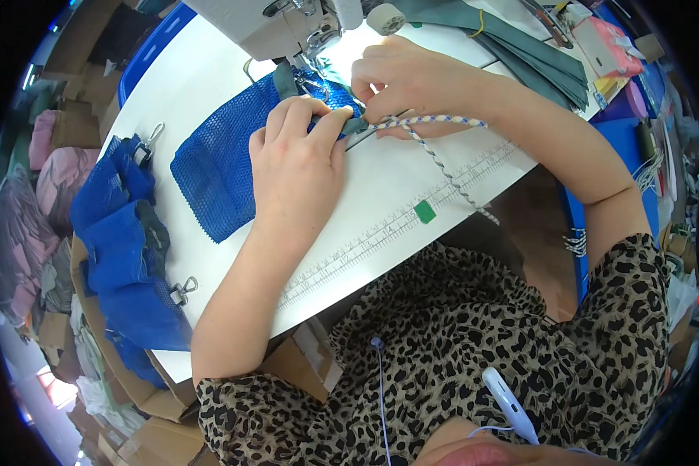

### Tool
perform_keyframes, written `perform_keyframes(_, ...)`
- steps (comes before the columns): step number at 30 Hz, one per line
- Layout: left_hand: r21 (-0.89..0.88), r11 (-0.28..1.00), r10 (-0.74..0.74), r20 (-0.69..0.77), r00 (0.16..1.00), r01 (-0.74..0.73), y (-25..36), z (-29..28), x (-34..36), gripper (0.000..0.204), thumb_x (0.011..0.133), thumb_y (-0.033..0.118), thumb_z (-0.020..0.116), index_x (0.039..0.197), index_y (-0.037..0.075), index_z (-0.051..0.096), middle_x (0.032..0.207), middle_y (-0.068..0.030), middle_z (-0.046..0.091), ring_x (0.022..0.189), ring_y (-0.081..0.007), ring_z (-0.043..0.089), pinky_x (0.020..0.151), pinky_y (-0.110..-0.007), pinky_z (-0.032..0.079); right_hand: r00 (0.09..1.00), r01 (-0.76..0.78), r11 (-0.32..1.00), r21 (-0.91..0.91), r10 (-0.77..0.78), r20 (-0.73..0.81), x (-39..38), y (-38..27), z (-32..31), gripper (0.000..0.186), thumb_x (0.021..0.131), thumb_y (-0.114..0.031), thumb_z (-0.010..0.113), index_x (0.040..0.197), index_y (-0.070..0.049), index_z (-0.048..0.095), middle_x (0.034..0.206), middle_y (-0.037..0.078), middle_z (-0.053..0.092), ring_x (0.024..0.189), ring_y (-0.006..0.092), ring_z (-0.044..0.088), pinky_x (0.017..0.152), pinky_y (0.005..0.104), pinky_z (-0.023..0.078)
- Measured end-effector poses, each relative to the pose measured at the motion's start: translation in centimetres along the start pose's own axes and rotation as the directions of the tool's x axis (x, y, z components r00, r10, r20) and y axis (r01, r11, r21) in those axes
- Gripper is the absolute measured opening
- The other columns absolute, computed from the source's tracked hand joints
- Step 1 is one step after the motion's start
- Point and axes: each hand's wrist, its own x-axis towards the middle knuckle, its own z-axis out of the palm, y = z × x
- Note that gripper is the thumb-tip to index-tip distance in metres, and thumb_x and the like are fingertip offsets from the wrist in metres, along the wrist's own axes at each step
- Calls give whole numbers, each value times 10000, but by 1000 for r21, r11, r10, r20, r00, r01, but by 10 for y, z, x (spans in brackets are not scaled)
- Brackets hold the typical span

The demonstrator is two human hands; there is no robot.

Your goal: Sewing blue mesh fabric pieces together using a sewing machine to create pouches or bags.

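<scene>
A blue mesh piece [221,171] edged with grey-green band lies under the sewing machine's needle area [307,66]. On its near edge my left hand [299,155] presses down, its fingers bent and closed on the mesh and band. My right hand [412,85] is curled just right of the needle, thumb and forefinger drawn together; what they grip is hidden. A white cord with blue and yellow flecks [446,120] runs from the band past the right hand, its thinner end hanging over the table's ruler. A thin dark rod-like thing [361,140] sticks out between the hands.
Blue mesh pieces with metal snap hooks [128,241] hang over the table's left edge, above a cardboard box [171,404]. Grey-green strips [512,54] lie at the back right. A printed ruler [380,241] runs along the front edge, with a green square [425,211] on it.
</scene>
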Motion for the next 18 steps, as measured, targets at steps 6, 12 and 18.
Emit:
perform_keyframes(6, 1, 1000, -9, 8, 1000, 9, 0, 1, 0, 243, 814, 117, 717, 1058, 121, 722, 1085, -34, 604, 1126, -221, 538, 882, -401, 397, 999, -45, 999, 1, 45, -6, 1, -5, -5, 44, 758, -140, 699, 799, -126, 703, 930, 12, 566, 934, 172, 565, 879, 358, 414)
perform_keyframes(12, 20, 1000, -12, 16, 1000, 12, 1, 0, 1, 240, 822, 127, 710, 1061, 125, 722, 1112, -39, 610, 1139, -226, 534, 891, -415, 391, 999, -46, 999, 5, 46, -8, 1, -3, -5, 41, 763, -78, 699, 799, -98, 694, 922, 29, 565, 921, 210, 576, 806, 345, 459)
perform_keyframes(18, 55, 998, 16, 0, 1000, -16, 3, -2, 1, 233, 826, 149, 708, 1058, 143, 726, 1162, -53, 613, 1160, -228, 530, 912, -424, 384, 980, -66, 843, 535, 157, -126, -3, 11, -9, 257, 749, 121, 538, 899, -59, 643, 933, 77, 578, 925, 244, 574, 803, 324, 469)
